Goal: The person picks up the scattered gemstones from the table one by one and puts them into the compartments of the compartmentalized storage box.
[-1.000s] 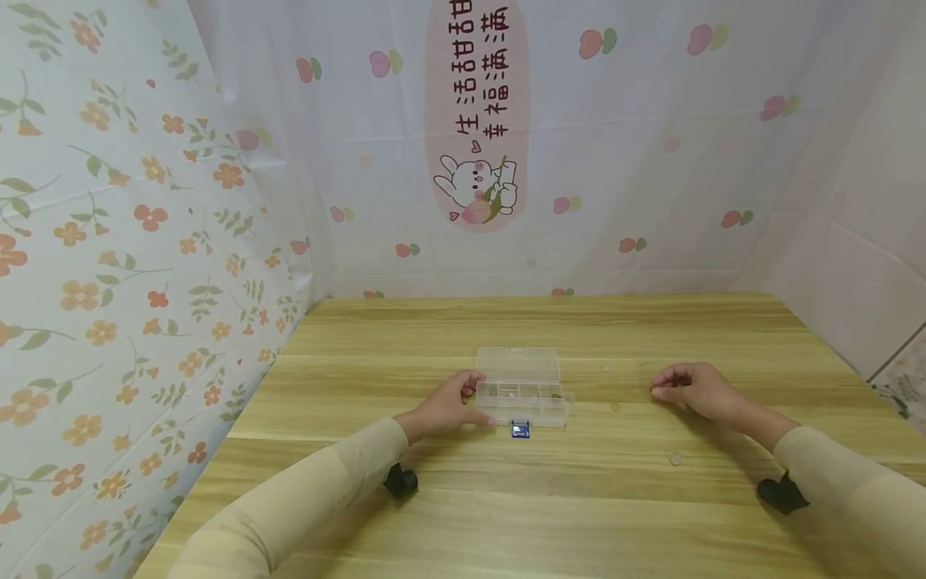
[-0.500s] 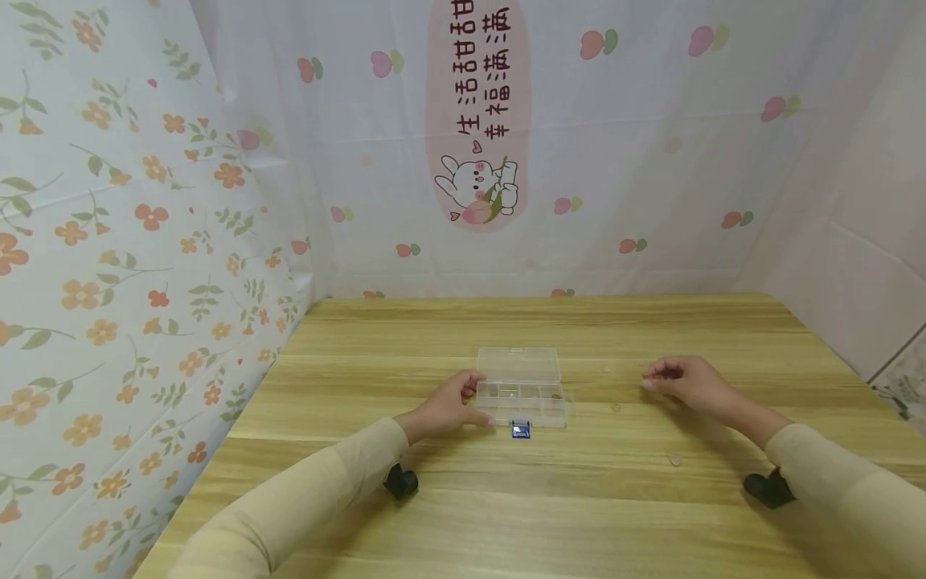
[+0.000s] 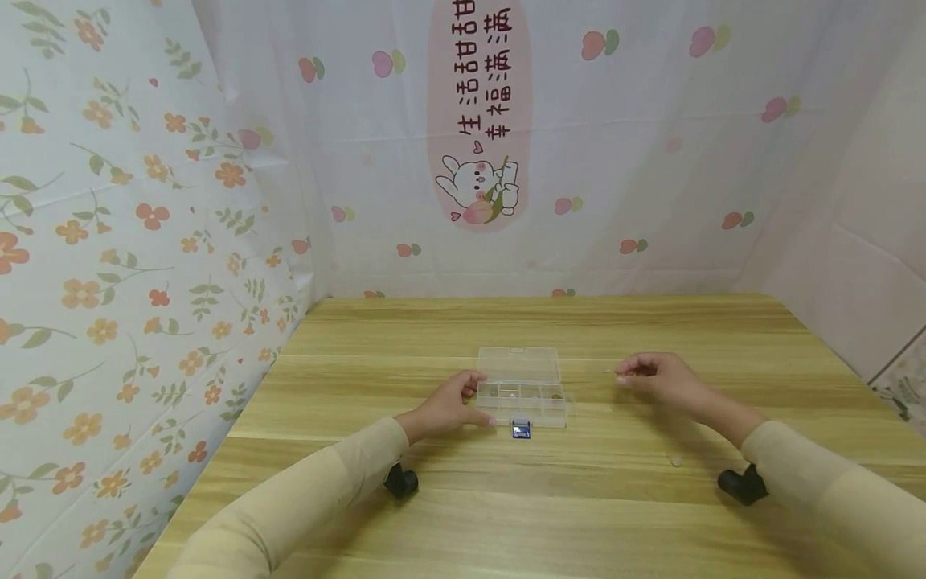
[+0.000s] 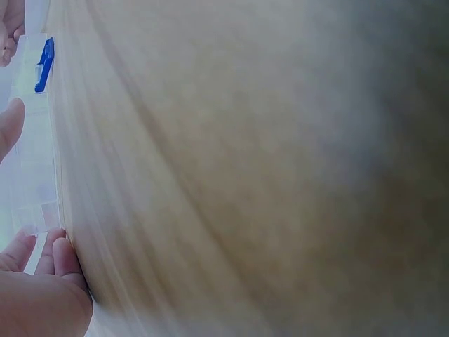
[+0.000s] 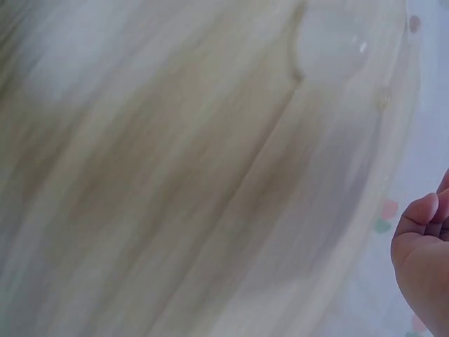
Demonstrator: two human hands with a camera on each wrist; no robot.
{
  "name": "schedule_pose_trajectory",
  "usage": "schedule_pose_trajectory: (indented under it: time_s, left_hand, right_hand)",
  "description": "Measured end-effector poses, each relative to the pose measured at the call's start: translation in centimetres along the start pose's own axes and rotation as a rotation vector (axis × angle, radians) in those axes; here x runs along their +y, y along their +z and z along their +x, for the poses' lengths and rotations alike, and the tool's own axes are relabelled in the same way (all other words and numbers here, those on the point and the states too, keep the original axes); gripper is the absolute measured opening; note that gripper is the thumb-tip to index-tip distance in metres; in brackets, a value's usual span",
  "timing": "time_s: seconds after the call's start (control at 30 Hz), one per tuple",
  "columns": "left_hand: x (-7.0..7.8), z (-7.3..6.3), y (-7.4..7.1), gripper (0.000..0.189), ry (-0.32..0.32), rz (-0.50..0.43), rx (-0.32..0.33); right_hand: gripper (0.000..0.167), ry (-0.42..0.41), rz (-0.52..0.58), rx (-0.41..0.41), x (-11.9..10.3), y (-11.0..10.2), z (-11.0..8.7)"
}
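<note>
A clear plastic compartment box (image 3: 553, 412) lies on the table, its lid (image 3: 518, 364) folded back. At its front edge is a blue latch (image 3: 521, 430). A few small items show in the back compartments. My left hand (image 3: 452, 402) grips the left end of the box, thumb at the front and fingers round the side. To the right of the box, my right hand (image 3: 661, 378) is raised over the table with thumb and fingertips drawn together; I cannot tell whether something small is between them. A small pale disc (image 3: 676, 460) lies in front of that hand.
The wooden table (image 3: 579, 515) reaches back to a printed curtain (image 3: 615, 145), with a floral cloth (image 3: 145, 241) at the left. In the right wrist view a blurred whitish disc (image 5: 331, 43) and a smaller one (image 5: 384, 97) lie on the table.
My right hand has moved left and slightly up from the table towards the box, its fingertips kept together. My left hand and the box have stayed in place.
</note>
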State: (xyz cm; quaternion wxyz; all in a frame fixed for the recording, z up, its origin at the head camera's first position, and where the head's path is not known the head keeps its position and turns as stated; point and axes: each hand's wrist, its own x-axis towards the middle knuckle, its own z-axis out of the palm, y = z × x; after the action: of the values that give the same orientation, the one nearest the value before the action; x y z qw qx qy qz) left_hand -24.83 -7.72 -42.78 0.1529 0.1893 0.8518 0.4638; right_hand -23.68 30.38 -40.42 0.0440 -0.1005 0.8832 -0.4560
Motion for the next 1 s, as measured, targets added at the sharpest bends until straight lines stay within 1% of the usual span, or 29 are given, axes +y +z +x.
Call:
schedule_pose_trajectory:
  time_s: [0.13, 0.4, 0.6, 0.77, 1.0]
  left_hand:
    - [0.0, 0.0, 0.0, 0.075, -0.002, 0.003, 0.000]
    - [0.1, 0.1, 0.0, 0.075, -0.007, -0.001, -0.006]
    - [0.1, 0.1, 0.0, 0.075, -0.012, 0.004, -0.003]
    - [0.0, 0.2, 0.1, 0.075, -0.013, 0.005, -0.002]
    - [0.1, 0.1, 0.0, 0.075, -0.014, -0.007, -0.007]
  right_hand:
    - [0.035, -0.010, 0.003, -0.013, -0.5, 0.7, 0.4]
    - [0.035, -0.031, 0.051, -0.041, -1.7, 2.2, 1.3]
    - [0.031, -0.042, 0.059, -0.053, -2.7, 3.6, 2.1]
    - [0.028, -0.057, 0.052, -0.059, -3.9, 4.5, 2.6]
    - [0.023, -0.098, 0.100, -0.089, -5.4, 6.0, 3.3]
